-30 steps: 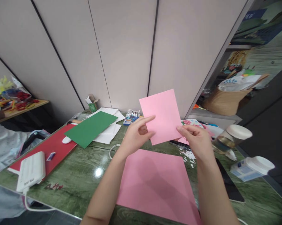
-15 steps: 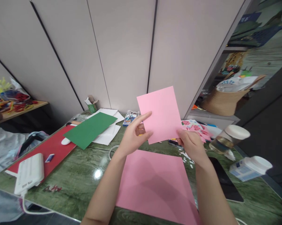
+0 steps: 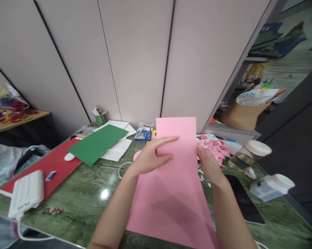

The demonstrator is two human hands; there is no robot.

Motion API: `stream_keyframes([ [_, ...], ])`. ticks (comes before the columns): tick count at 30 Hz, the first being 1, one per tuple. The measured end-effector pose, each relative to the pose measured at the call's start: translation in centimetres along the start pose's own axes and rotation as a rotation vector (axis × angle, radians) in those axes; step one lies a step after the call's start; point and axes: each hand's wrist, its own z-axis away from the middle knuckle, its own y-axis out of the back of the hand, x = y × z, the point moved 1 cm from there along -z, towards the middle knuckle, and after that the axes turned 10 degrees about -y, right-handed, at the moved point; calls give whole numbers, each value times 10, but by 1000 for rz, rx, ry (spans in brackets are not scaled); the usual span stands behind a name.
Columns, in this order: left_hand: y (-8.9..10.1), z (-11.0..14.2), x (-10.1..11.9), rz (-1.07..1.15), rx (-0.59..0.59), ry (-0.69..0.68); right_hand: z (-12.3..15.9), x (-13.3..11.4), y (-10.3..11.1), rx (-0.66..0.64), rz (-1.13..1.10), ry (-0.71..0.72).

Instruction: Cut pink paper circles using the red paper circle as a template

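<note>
I hold a small pink paper sheet [image 3: 177,138] upright over the green marble table [image 3: 88,193]. My left hand [image 3: 152,157] pinches its left edge, index finger stretched across the front. At the sheet's right edge my right hand [image 3: 209,166] grips it with closed fingers. A larger pink sheet [image 3: 168,207] lies flat on the table directly below both hands.
A green sheet [image 3: 97,143] rests on white papers, next to a red mat [image 3: 49,166] and a white power bank [image 3: 26,193]. A marker box [image 3: 144,133], flower cut-outs [image 3: 215,143], a jar [image 3: 249,155], a white tub [image 3: 271,186] and a black tablet [image 3: 241,200] lie right.
The small pink sheet has come down and turned from a tilt to straight, now overlapping the large sheet. Both hands lowered with it.
</note>
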Motion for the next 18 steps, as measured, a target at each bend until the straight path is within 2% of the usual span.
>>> stream_keyframes([
  [2, -1, 0, 2, 13, -30, -8, 1, -1, -5, 110, -10, 53],
  [4, -2, 0, 3, 35, -23, -2, 2, -2, -8, 164, -10, 133],
  [8, -6, -1, 1, 74, 63, 38, 4, -3, -10, 189, 39, 278],
  [10, -9, -2, -1, 68, 122, 76, 4, 0, -10, 168, 43, 256],
  [13, -13, -2, -2, 60, 186, 125, 2, 8, -10, 137, 16, 153],
  [15, -14, -2, -1, 56, 154, 121, 0, 12, -9, 144, -2, 119],
  [18, -14, -2, 2, 53, 52, 86, 1, 12, -9, 227, 13, 132],
])
